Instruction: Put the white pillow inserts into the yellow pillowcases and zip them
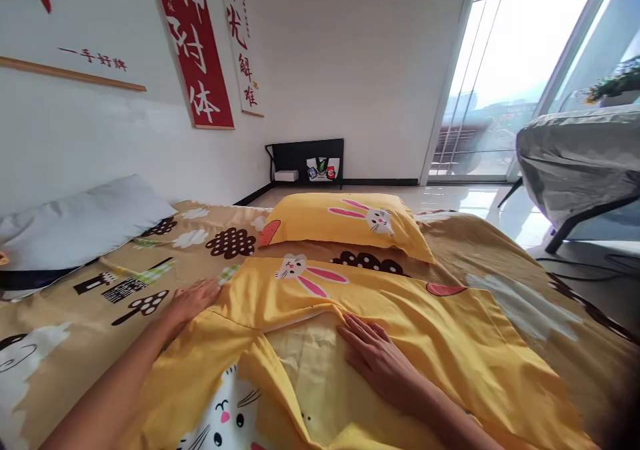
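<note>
A yellow cloth cover with rabbit prints (pixel 410 317) lies spread and partly rumpled on the bed in front of me. Its upper layer is folded back along an edge, so a paler yellow inner side (pixel 320 363) shows. My right hand (pixel 375 353) rests on that paler cloth with fingers stretched out, the fingertips touching the folded edge. At the cover's left side, my left hand (pixel 195 300) lies palm down, fingers extended over its border and the patterned bedsheet (pixel 190 263). Just beyond the cover is a plump yellow pillow (pixel 320 220) with a matching rabbit print.
A grey-white pillow (pixel 85 220) lies at the bed's left, by the wall. Past the bed's far edge stands a low black stand (pixel 305 153) with a white box and a printed bag. To the right are a covered chair-like piece (pixel 580 163) and a glass door (pixel 495 70).
</note>
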Demonstrator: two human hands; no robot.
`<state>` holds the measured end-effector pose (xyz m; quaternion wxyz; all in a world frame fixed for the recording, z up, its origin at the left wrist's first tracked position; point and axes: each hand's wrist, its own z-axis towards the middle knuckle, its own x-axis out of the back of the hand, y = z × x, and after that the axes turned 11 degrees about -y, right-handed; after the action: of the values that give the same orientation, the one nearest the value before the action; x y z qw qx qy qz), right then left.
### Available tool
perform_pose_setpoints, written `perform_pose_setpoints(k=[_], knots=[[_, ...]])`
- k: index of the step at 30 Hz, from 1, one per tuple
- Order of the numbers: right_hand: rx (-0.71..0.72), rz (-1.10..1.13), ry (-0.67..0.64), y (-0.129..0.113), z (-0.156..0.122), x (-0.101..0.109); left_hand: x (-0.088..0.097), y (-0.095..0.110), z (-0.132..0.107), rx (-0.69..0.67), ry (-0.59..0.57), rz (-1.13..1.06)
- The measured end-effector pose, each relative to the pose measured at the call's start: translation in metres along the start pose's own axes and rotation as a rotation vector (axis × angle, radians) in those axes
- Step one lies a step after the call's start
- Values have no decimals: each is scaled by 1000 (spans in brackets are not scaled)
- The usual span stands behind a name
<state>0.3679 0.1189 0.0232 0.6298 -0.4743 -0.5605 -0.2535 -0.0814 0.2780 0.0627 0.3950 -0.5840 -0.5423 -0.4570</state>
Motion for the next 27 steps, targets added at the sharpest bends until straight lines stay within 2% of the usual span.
perform_pose_setpoints(k=[3,5,8,10,11,13,17,20,23,25,27], knots=[[-8,-63,88,12,1,-23,-17,-74,-19,211,30,-24],[17,-120,195,26,5,-37,-29,-112,-33,307,63,-42],[111,-260,432,42,25,-49,-41,-148,-43,368,121,-61],[173,-319,527,30,46,-47,-44,-162,-41,380,152,-72],[203,-321,533,16,58,-42,-44,-168,-38,381,166,-77],[268,-286,455,-30,83,-31,-43,-180,-29,387,190,-91],[487,-216,120,-148,137,-9,-38,-207,-8,417,234,-134],[712,-161,-65,-222,184,-9,-33,-237,7,460,288,-168],[886,-129,-85,-270,234,-36,-24,-276,18,565,391,-238],[951,-139,-17,-288,262,-71,-15,-305,22,652,486,-323],[960,-155,111,-296,280,-111,-2,-331,19,705,587,-442]])
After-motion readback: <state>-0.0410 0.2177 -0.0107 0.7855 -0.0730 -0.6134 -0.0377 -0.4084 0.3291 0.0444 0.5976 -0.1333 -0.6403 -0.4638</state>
